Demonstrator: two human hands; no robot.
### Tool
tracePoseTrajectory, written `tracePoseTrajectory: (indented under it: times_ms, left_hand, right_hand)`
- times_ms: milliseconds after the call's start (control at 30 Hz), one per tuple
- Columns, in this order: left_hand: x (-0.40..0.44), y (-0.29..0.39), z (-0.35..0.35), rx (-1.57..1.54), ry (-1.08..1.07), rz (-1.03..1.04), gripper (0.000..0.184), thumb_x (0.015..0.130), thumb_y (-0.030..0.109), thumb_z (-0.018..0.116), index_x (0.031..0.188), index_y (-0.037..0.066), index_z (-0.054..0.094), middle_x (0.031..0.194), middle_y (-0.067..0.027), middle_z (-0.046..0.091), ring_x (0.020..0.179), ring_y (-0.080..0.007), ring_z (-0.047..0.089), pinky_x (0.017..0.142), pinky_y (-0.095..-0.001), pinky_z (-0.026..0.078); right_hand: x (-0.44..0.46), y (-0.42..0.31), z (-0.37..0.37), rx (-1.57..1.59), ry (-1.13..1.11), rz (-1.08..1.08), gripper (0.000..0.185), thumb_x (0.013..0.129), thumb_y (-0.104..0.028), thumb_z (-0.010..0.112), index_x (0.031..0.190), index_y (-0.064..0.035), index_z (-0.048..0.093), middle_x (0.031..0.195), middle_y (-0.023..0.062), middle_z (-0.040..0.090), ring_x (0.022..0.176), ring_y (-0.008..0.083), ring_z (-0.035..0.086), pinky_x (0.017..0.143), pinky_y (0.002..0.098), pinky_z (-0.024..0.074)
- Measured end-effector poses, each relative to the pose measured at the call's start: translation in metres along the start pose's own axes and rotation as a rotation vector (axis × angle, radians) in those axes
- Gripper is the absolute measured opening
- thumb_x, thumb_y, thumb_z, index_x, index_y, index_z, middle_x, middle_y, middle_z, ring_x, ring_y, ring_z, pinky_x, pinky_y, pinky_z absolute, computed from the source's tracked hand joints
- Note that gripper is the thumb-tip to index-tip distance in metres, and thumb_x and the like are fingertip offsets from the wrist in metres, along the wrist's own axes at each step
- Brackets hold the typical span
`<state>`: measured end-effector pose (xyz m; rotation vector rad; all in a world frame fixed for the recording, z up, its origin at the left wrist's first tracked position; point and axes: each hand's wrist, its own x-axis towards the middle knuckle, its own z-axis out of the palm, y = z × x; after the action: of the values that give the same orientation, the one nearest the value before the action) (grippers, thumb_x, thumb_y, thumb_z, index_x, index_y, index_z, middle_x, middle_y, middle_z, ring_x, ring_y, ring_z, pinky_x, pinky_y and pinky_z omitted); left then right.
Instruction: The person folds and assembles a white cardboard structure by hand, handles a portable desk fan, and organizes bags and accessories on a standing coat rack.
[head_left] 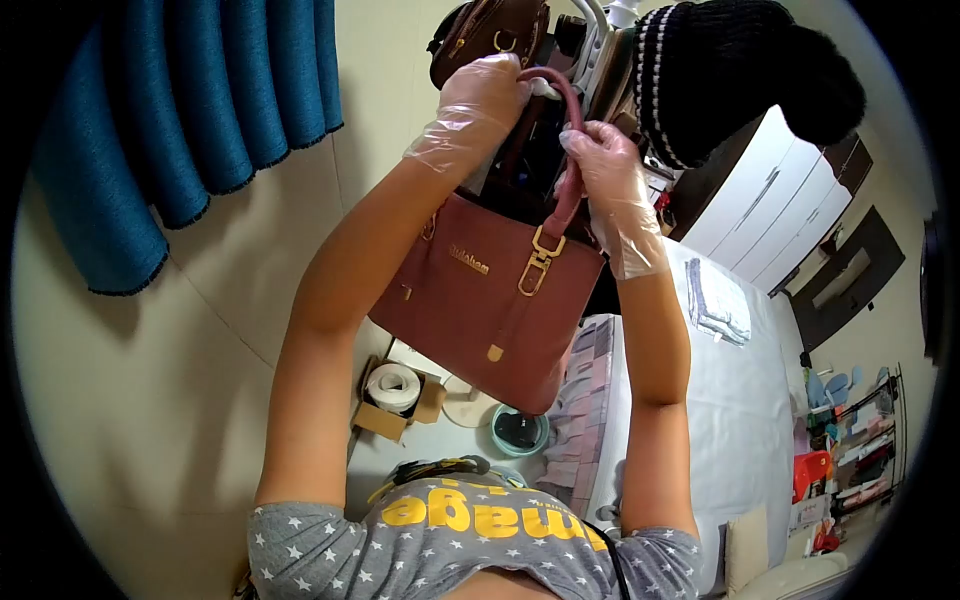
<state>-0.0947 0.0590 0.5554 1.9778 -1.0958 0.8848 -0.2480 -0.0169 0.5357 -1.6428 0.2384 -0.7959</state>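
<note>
A dusty-pink handbag (485,300) with gold buckles and gold lettering hangs in front of me, tilted. Its handle (566,92) arches up beside a white hook on a stand. My left hand (485,100), in a clear plastic glove, is closed at the top of the handle, its fingertips partly hidden by the hand itself. Lower down the same handle, my right hand (610,170), gloved alike, has its fingers wrapped round the strap. Just behind my left hand is a dark brown bag (490,40).
A black knit hat (710,70) with a pompom hangs at the upper right. Blue curtains (200,100) are at the left. Below stand a cardboard box (380,422) with a white roll and a teal bin (540,440). A bed (740,420) with folded cloth (718,303) extends right.
</note>
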Motion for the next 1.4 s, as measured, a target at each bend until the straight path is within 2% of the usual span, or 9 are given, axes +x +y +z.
tracePoseTrajectory:
  times_ms: [267, 367, 433, 733, 833, 1167, 1333, 1367, 1400]
  left_hand:
    - [0.006, -0.006, 0.004, -0.089, -0.168, -0.15, 0.031, 0.08, 0.03, 0.065, 0.091, 0.002, 0.059, 0.083, -0.0193, 0.062, 0.078, -0.0365, 0.06, 0.069, -0.0423, 0.047]
    - [0.009, -0.01, 0.01, -0.033, -0.087, -0.026, 0.032, 0.079, 0.024, 0.066, 0.102, 0.003, 0.057, 0.086, -0.0179, 0.062, 0.078, -0.0349, 0.061, 0.07, -0.0413, 0.048]
    - [0.022, -0.023, 0.026, -0.112, 0.113, 0.377, 0.037, 0.078, 0.016, 0.064, 0.112, 0.005, 0.054, 0.091, -0.0167, 0.062, 0.083, -0.0326, 0.061, 0.074, -0.0386, 0.049]
    - [0.078, -0.038, 0.055, -0.342, -0.543, 0.334, 0.051, 0.072, 0.009, 0.06, 0.122, 0.002, 0.055, 0.119, -0.0177, 0.06, 0.107, -0.026, 0.058, 0.096, -0.0332, 0.042]
    - [0.088, -0.042, 0.047, -0.56, -0.688, 0.255, 0.043, 0.072, 0.011, 0.057, 0.115, 0.003, 0.059, 0.102, -0.0072, 0.063, 0.094, -0.016, 0.056, 0.089, -0.0274, 0.041]
    - [0.082, -0.072, 0.093, -1.211, -0.555, -0.147, 0.028, 0.092, 0.013, 0.052, 0.117, -0.001, 0.054, 0.102, -0.0093, 0.062, 0.089, -0.0149, 0.062, 0.079, -0.025, 0.052]
    - [0.042, -0.044, 0.09, -0.985, -0.264, -0.093, 0.023, 0.089, 0.007, 0.049, 0.108, 0.003, 0.062, 0.093, -0.0025, 0.063, 0.079, -0.0124, 0.06, 0.073, -0.0251, 0.05]
    - [0.034, -0.043, 0.091, -0.904, -0.2, -0.068, 0.024, 0.089, 0.008, 0.05, 0.111, 0.003, 0.06, 0.093, -0.0049, 0.064, 0.08, -0.0163, 0.062, 0.074, -0.0283, 0.05]
    - [0.028, -0.043, 0.094, -0.823, -0.136, -0.043, 0.026, 0.09, 0.009, 0.05, 0.113, 0.003, 0.059, 0.092, -0.0073, 0.065, 0.08, -0.0201, 0.063, 0.074, -0.0316, 0.051]
  right_hand:
    - [0.014, 0.01, 0.004, 0.157, -0.027, -0.041, 0.046, 0.083, -0.006, 0.054, 0.124, 0.0056, 0.039, 0.073, 0.0071, 0.051, 0.041, 0.0134, 0.05, 0.038, 0.0252, 0.0466]
    - [0.019, 0.016, 0.005, 0.202, -0.033, -0.078, 0.049, 0.083, -0.006, 0.053, 0.128, 0.0049, 0.037, 0.075, 0.0072, 0.051, 0.04, 0.0123, 0.048, 0.036, 0.0246, 0.0457]
    - [0.024, 0.024, 0.004, 0.222, -0.035, -0.091, 0.05, 0.084, -0.006, 0.052, 0.13, 0.0045, 0.035, 0.076, 0.007, 0.05, 0.039, 0.0114, 0.047, 0.036, 0.0243, 0.0452]
    - [0.038, 0.031, -0.007, 0.213, -0.073, -0.1, 0.041, 0.093, -0.011, 0.049, 0.13, 0.0011, 0.038, 0.07, 0.0035, 0.048, 0.036, 0.0084, 0.042, 0.035, 0.0231, 0.0426]
    - [0.062, 0.033, -0.013, 0.118, -0.057, -0.255, 0.04, 0.092, -0.013, 0.051, 0.127, 0.004, 0.041, 0.067, 0.0022, 0.047, 0.038, 0.0089, 0.044, 0.034, 0.0231, 0.0404]
    - [0.108, 0.053, -0.004, 0.028, 0.026, -0.063, 0.042, 0.092, -0.01, 0.047, 0.134, -0.007, 0.044, 0.071, 0.0057, 0.056, 0.04, 0.0105, 0.047, 0.035, 0.0264, 0.0431]
    - [0.094, 0.066, 0.0, -0.001, 0.078, -0.086, 0.045, 0.093, -0.009, 0.045, 0.137, -0.0123, 0.042, 0.118, 0.007, 0.061, 0.043, 0.0089, 0.048, 0.039, 0.0236, 0.0445]
    - [0.093, 0.07, 0.002, 0.002, 0.076, -0.08, 0.045, 0.093, -0.009, 0.045, 0.137, -0.0123, 0.042, 0.118, 0.007, 0.061, 0.043, 0.0089, 0.048, 0.039, 0.0236, 0.0445]
    - [0.092, 0.075, 0.003, -0.059, 0.105, -0.168, 0.046, 0.093, -0.009, 0.045, 0.139, -0.0154, 0.039, 0.094, 0.0052, 0.055, 0.041, 0.0084, 0.045, 0.038, 0.0231, 0.0427]
